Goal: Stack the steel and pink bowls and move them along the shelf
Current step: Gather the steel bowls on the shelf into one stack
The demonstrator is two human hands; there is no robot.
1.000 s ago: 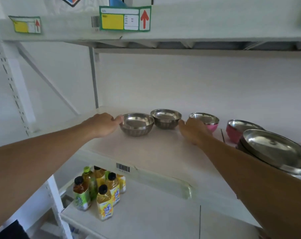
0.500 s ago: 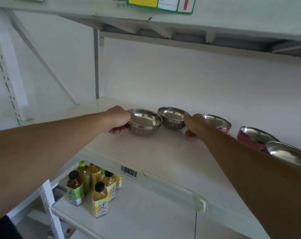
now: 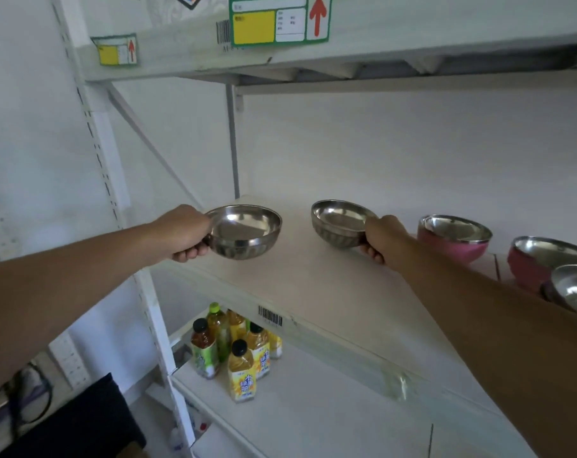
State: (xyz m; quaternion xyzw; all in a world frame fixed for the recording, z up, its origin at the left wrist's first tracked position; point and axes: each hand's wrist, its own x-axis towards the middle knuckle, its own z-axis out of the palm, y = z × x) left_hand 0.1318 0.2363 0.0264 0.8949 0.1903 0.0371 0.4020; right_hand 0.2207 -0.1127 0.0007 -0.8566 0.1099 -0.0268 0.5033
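My left hand [image 3: 188, 233] grips the rim of a steel bowl [image 3: 244, 231], which is tilted and lifted just above the white shelf [image 3: 313, 292]. My right hand [image 3: 381, 238] holds the right rim of a second steel bowl [image 3: 338, 223], also raised and tilted. The two steel bowls are apart, with bare shelf between them. To the right a pink bowl [image 3: 454, 238] with a steel lining stands on the shelf. Another pink bowl [image 3: 541, 259] stands further right.
A large steel dish [image 3: 576, 287] sits at the right edge, partly cut off. Several drink bottles [image 3: 234, 348] stand on the lower shelf. The upper shelf [image 3: 346, 44] with yellow labels hangs overhead. A white upright post [image 3: 108, 180] bounds the left side.
Both hands have closed on the steel bowls and lifted them off the shelf. The left bowl moved left, so the bowls that stood side by side are now apart.
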